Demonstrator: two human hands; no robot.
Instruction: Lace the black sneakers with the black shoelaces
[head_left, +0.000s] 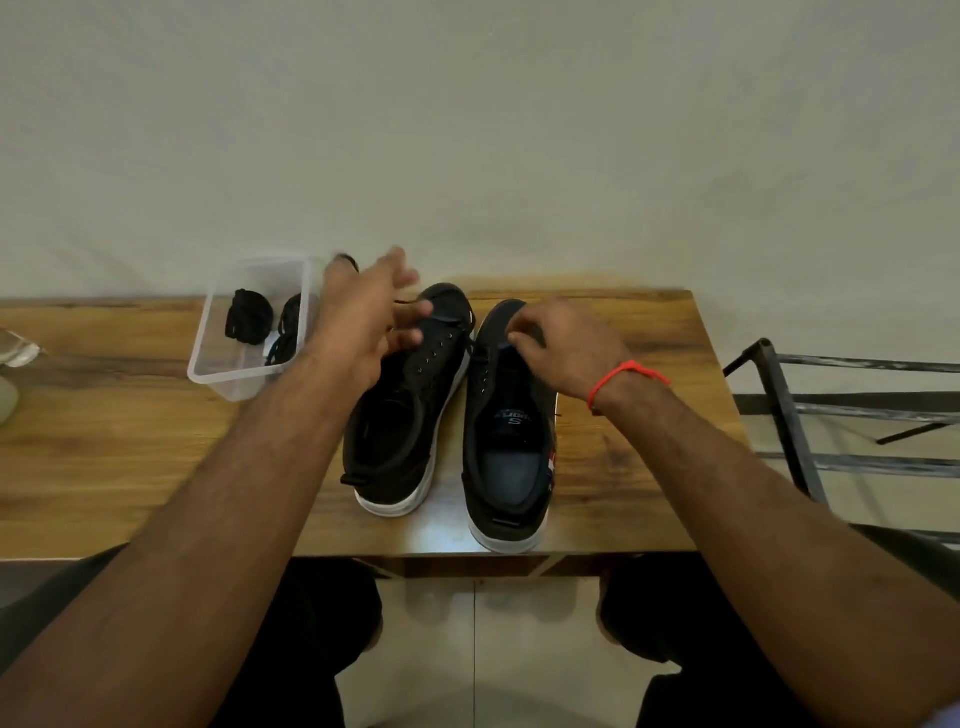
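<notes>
On a varnished wooden table (130, 441), two black sneakers (410, 395) with white soles are seen side by side, toes pointed away from the person, their eyelets bare of laces. Black shoelaces (249, 316) are coiled in soft bundles inside a clear rectangular plastic tub (208, 358) just left of the shoes. The left hand (363, 322), blurred, is held over the left sneaker's toe with fingers spread and nothing gripped. The right hand (566, 343), a red thread (623, 376) tied at its wrist, is rested on the right sneaker's forepart, fingers curled; whether anything is pinched cannot be told.
</notes>
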